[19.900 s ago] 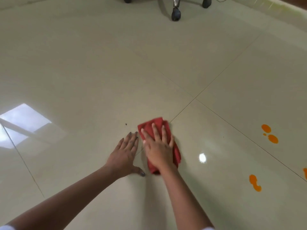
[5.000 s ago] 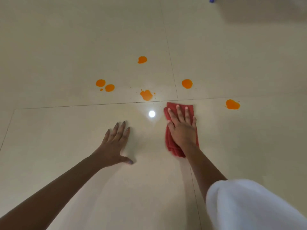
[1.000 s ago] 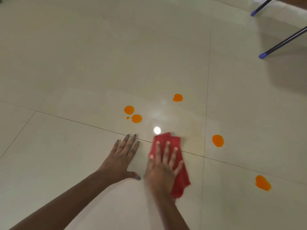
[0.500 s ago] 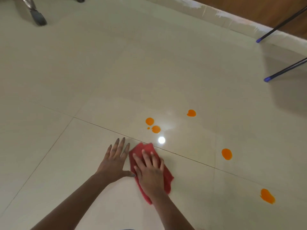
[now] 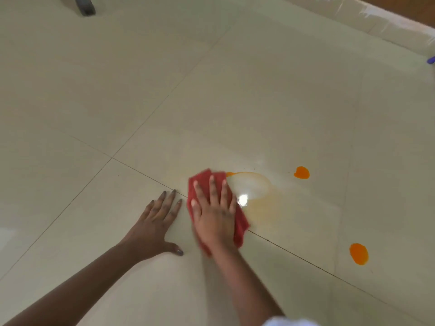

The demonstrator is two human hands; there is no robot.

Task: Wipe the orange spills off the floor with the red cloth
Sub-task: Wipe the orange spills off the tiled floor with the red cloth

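My right hand [image 5: 215,214] lies flat on the folded red cloth [image 5: 241,225], pressing it onto the cream tile floor. A thin orange smear [image 5: 255,187] curves away from the cloth's right edge, with a bright light glint inside it. My left hand [image 5: 156,223] rests palm down on the floor just left of the cloth, fingers spread, holding nothing. One orange spill [image 5: 301,172] sits to the right of the smear. Another orange spill [image 5: 358,253] lies farther right and nearer to me.
A grey chair castor [image 5: 84,7] stands at the top left. A raised tiled skirting [image 5: 367,20] runs along the top right, with a purple-tipped leg end [image 5: 431,60] at the right edge. Dark grout lines cross under my hands.
My right hand has pushed the cloth forward over the pair of orange drops, leaving a thin smeared arc. The view has swung left; my left hand stays planted.
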